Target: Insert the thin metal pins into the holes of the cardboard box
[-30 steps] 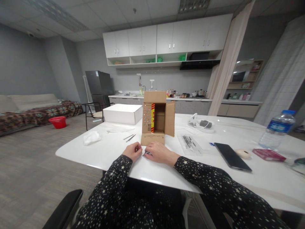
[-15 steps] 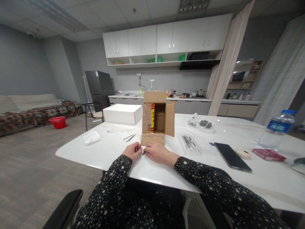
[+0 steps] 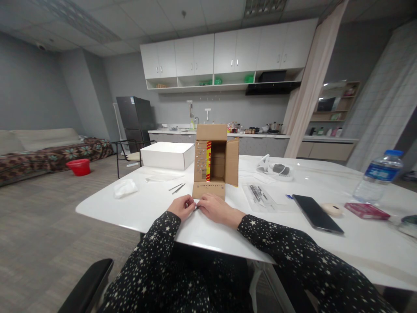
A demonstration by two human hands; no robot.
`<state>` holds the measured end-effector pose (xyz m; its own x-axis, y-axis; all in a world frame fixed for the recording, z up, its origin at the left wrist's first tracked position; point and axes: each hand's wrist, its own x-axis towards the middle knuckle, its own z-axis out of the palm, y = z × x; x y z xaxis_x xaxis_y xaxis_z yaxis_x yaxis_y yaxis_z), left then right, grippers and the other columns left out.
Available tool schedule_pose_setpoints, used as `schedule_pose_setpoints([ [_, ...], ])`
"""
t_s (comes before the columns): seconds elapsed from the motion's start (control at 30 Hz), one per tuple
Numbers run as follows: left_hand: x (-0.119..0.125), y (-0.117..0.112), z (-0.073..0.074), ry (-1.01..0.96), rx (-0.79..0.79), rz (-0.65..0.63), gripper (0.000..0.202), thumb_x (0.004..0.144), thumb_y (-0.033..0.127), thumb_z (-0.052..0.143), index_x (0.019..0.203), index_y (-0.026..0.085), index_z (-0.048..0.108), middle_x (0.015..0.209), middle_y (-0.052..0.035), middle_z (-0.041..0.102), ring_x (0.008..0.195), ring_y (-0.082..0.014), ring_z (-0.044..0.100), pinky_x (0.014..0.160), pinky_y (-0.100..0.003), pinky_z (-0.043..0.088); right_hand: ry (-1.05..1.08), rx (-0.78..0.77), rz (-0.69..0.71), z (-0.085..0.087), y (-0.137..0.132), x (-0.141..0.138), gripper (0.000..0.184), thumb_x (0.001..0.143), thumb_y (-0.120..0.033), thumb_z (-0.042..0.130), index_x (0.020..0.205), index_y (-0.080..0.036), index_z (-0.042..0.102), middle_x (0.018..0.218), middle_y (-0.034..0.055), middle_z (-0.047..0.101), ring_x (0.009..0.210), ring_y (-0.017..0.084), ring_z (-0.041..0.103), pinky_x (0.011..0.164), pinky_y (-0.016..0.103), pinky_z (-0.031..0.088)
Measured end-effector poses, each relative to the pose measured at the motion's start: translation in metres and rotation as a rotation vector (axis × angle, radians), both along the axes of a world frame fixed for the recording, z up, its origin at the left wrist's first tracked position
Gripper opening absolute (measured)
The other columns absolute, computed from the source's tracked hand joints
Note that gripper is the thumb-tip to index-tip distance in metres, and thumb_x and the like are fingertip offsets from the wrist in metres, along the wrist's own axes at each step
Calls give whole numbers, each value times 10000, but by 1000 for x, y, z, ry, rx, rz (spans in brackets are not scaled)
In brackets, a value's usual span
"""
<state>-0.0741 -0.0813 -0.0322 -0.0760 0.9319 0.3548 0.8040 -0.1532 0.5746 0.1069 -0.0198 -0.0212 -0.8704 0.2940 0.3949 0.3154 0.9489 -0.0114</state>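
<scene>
White bench (image 3: 130,213) in a grey-walled room, white cabinets (image 3: 224,52) along the back wall. Both forearms reach in over the near edge in black star-print sleeves (image 3: 267,234), converging around mid-bench, wrists low to the top. Left hand (image 3: 181,207): angled inward, thumb side up, fingers curled into a loose ring, thumb and index tips close together. Right hand (image 3: 217,209): palm down, back of hand up, fingers bent, tips pointing left, just beside the left's tips; can't tell if they touch. Small dark piece (image 3: 196,208) sits between the two sets of fingertips, mostly hidden. Can't tell which hand grips it, or whether both do. Open cardboard box (image 3: 232,163) just beyond the hands, front flap down near the right knuckles. Slim grey rods (image 3: 178,188) lie left of it, clear plastic pack (image 3: 259,198) right.
</scene>
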Motion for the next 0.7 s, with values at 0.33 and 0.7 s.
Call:
schedule_pose_setpoints([
  [0.33,0,2,-4,87,-11,3,132,691,302,531,692,185,591,658,3,595,556,-123,471,579,-257,387,19,-51,-39,-5,5,-3,124,925,-175,480,907,-159,602,927,69,581,899,185,506,805,317,396],
  [0.7,0,3,-5,136,-42,17,145,700,299,545,748,186,621,724,-10,612,612,-133,508,622,-258,404,-15,-144,-71,-4,7,-1,94,933,-215,447,914,-165,524,916,59,540,875,194,454,791,338,348],
])
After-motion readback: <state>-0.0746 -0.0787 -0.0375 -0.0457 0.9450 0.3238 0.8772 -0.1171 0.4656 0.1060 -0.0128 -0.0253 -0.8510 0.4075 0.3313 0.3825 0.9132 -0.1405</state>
